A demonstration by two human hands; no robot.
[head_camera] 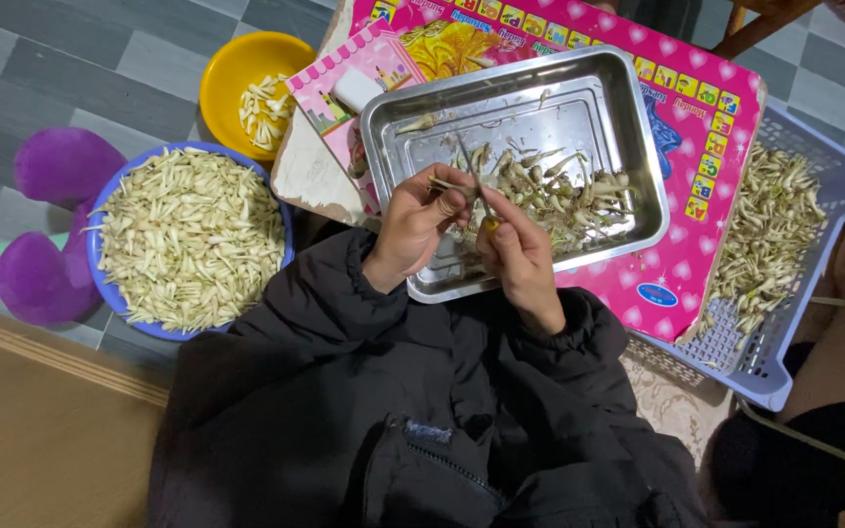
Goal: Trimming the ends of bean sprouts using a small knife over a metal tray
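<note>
Steel tray (594, 93), rectangular, sits on a pink patterned board (711, 117); heap of pale stalks with roots (559, 191) in its lower half. Left hand (415, 227) over tray's near edge, fingers curled together round one stalk (447, 186), root end poking left. Right hand (518, 256) just beside it, fingers closed on a small knife (471, 168); thin blade points up, handle mostly hidden, only a yellow bit shows at the thumb. Where blade meets stalk is too small to make out. Black jacket sleeves cover both wrists. Blue bowl (110, 293) at left, full of trimmed pale pieces (193, 240); yellow bowl (232, 64) behind it holds a few more. Lavender basket (838, 181) at right with untrimmed stalks, partly behind board. Purple object (61, 166) beside blue bowl, kind unclear. Another person's arm cut off at right edge
</note>
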